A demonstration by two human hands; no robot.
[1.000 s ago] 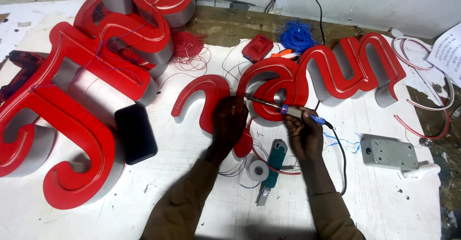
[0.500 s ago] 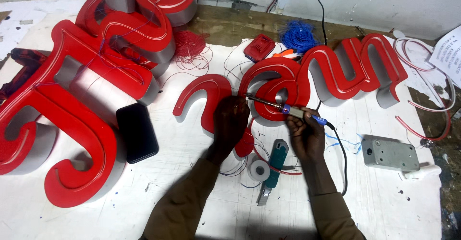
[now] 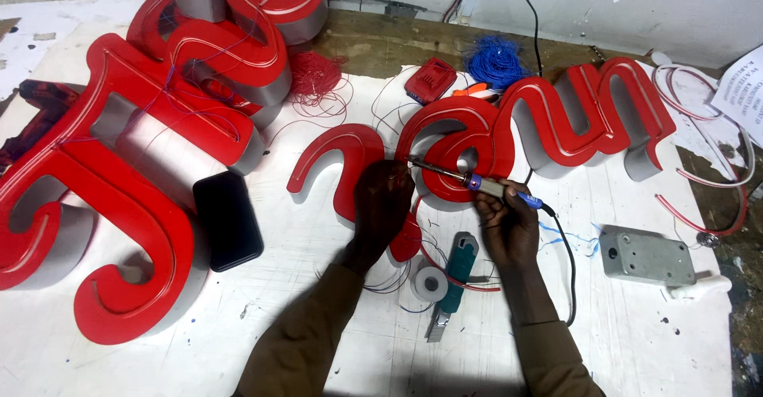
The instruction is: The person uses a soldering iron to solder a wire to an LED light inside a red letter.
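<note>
My right hand (image 3: 507, 224) grips a soldering iron (image 3: 477, 184) with a blue handle; its metal tip points left toward my left hand. My left hand (image 3: 381, 202) rests fingers-down on the edge of a small red curved sign letter (image 3: 338, 154), pinching something thin at the iron's tip; what it pinches is too small to tell. Just right of the tip stands a long red cursive sign piece (image 3: 556, 127) with grey sides. Thin red and blue wires (image 3: 433, 258) trail under both wrists.
A teal utility knife (image 3: 453, 282) and a roll of solder wire (image 3: 430, 282) lie between my forearms. A black phone (image 3: 227, 219) lies left. Large red letters (image 3: 119, 166) fill the left side. A grey metal box (image 3: 648, 255), blue wire bundle (image 3: 494, 59) and red wire coil (image 3: 314, 75) lie around.
</note>
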